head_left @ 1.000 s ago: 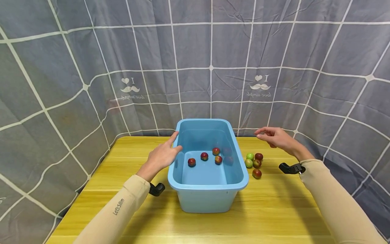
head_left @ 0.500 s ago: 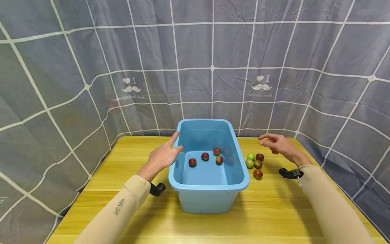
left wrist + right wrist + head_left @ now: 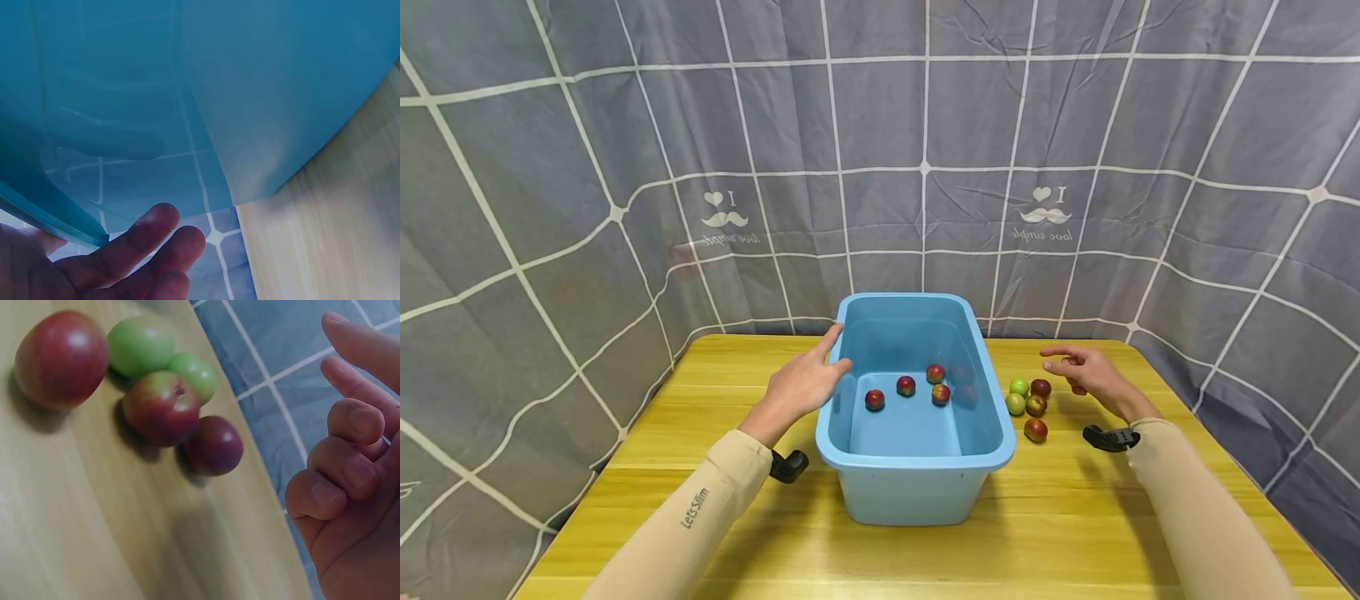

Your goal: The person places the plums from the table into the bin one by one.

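A light blue plastic tub (image 3: 917, 461) stands on the wooden table. My left hand (image 3: 801, 383) holds its left rim, thumb over the inner side and fingers outside, as the left wrist view shows against the tub's wall (image 3: 281, 94). My right hand (image 3: 1093, 377) hovers just right of a small group of plums, holding nothing; thumb and index finger reach out while the other fingers curl. In that group are a dark red plum (image 3: 214, 445), a red-green plum (image 3: 162, 409), a larger red plum (image 3: 61, 361) and two green plums (image 3: 140, 347). Several red plums (image 3: 906, 385) lie on the tub's floor.
A grey curtain (image 3: 880, 208) with white grid lines surrounds the table (image 3: 737, 517) at the back and sides. Black camera mounts (image 3: 788, 467) are worn on both wrists. The table's right edge runs beyond the right forearm.
My right hand has come down and slightly toward me, nearer the plums on the table. The left hand stays on the tub's rim; the plums have not moved.
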The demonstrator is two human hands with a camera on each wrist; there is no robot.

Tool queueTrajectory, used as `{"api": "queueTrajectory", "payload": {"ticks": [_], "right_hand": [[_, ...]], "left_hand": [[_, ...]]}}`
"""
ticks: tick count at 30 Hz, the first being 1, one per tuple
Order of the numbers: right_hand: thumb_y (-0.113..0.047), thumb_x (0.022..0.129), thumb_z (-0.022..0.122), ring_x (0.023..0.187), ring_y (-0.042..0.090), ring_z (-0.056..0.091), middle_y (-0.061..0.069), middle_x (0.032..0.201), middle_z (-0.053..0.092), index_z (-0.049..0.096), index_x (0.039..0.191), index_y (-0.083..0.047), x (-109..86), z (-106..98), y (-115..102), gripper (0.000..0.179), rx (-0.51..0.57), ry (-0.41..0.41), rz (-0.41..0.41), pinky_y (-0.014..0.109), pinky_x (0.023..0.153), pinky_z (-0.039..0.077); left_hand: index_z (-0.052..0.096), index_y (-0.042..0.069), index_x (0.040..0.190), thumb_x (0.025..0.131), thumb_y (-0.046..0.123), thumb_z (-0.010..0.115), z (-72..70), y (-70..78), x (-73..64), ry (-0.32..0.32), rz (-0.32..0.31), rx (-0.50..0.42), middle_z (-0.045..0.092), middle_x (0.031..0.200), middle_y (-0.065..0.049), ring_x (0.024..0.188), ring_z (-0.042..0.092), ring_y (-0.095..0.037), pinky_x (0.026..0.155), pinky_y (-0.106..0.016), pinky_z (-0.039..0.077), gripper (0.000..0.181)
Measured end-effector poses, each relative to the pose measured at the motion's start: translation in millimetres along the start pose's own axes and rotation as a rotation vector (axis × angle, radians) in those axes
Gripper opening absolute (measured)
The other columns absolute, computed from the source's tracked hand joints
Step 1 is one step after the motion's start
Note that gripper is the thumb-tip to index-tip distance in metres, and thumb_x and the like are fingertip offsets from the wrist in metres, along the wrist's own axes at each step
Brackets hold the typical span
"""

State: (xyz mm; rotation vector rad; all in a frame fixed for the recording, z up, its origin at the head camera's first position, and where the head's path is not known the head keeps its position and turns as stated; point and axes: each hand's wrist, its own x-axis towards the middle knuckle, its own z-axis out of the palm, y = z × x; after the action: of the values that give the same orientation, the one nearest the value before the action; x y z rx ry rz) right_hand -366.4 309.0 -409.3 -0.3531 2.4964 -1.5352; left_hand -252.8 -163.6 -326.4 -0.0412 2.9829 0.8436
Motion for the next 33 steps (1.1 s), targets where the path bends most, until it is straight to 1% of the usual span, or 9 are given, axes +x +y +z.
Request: {"api": "queueTrajectory", "payload": {"ticks": [3,6,11,15,18,23,27,33], "right_hand": [[-0.036,0.096,0.068,0.052,0.013,0.034,-0.004,0.061,0.036,0.054,0.140,-0.004,0.0,1.2,7.4,0.057,0.002,0.016,0.010,0.036,0.054,0.034],[-0.035,0.096,0.067,0.052,0.013,0.033,-0.004,0.061,0.036,0.052,0.142,-0.001,0.7,2.5,13.5,0.059,-0.003,0.021,0.008,0.038,0.053,0.033],[-0.033,0.097,0.068,0.051,0.011,0.033,-0.006,0.059,0.035,0.049,0.144,0.003,4.4,6.8,21.9,0.062,-0.006,0.030,0.029,0.034,0.051,0.031],[-0.030,0.096,0.069,0.048,0.010,0.031,-0.008,0.056,0.036,0.050,0.143,0.003,7.5,10.5,29.1,0.060,-0.006,0.045,0.049,0.029,0.047,0.031],[-0.028,0.097,0.067,0.047,0.010,0.031,-0.008,0.055,0.035,0.051,0.143,0.002,8.2,13.1,33.3,0.058,-0.019,0.048,0.060,0.027,0.046,0.031],[-0.034,0.097,0.067,0.049,0.012,0.034,-0.008,0.055,0.034,0.051,0.144,-0.002,6.6,13.1,39.2,0.059,-0.058,0.057,0.092,0.027,0.048,0.032],[-0.038,0.095,0.068,0.052,0.014,0.038,-0.007,0.058,0.039,0.052,0.144,-0.004,6.5,12.2,44.9,0.063,-0.056,0.068,0.108,0.027,0.052,0.034],[-0.043,0.093,0.069,0.051,0.011,0.040,-0.008,0.058,0.041,0.053,0.144,-0.007,9.9,13.5,52.7,0.065,-0.056,0.072,0.136,0.025,0.051,0.035]], "left_hand": [[0.011,0.041,0.162,0.097,0.052,0.040,0.2,0.1,0.1,0.003,0.001,-0.002,0.059,0.083,-0.008,0.067,0.057,-0.024,0.056,-0.037,0.041,0.072],[0.011,0.041,0.162,0.097,0.052,0.040,-0.3,0.6,-0.2,0.001,0.002,-0.005,0.060,0.083,-0.009,0.066,0.056,-0.025,0.056,-0.037,0.041,0.072],[0.011,0.041,0.162,0.097,0.052,0.040,-0.8,0.3,-0.8,-0.001,0.002,-0.004,0.058,0.079,-0.009,0.065,0.056,-0.024,0.055,-0.037,0.041,0.072],[0.011,0.041,0.162,0.097,0.052,0.040,-0.2,-0.6,-1.7,-0.001,-0.002,-0.005,0.057,0.077,-0.009,0.063,0.054,-0.024,0.054,-0.037,0.040,0.072],[0.011,0.042,0.162,0.097,0.052,0.040,0.0,-0.9,-2.5,0.002,-0.006,-0.005,0.057,0.076,-0.009,0.062,0.053,-0.024,0.054,-0.036,0.040,0.072],[0.012,0.041,0.162,0.097,0.052,0.040,0.1,0.0,-2.3,0.006,-0.007,-0.008,0.057,0.077,-0.009,0.064,0.055,-0.025,0.054,-0.037,0.040,0.072],[0.013,0.039,0.162,0.096,0.051,0.040,-0.1,0.6,-1.9,0.011,0.000,-0.016,0.058,0.079,-0.009,0.067,0.057,-0.025,0.055,-0.037,0.041,0.072],[0.013,0.040,0.162,0.096,0.051,0.040,-0.3,0.5,-1.8,0.004,-0.008,-0.019,0.057,0.075,-0.009,0.062,0.054,-0.025,0.054,-0.036,0.039,0.072]]}}
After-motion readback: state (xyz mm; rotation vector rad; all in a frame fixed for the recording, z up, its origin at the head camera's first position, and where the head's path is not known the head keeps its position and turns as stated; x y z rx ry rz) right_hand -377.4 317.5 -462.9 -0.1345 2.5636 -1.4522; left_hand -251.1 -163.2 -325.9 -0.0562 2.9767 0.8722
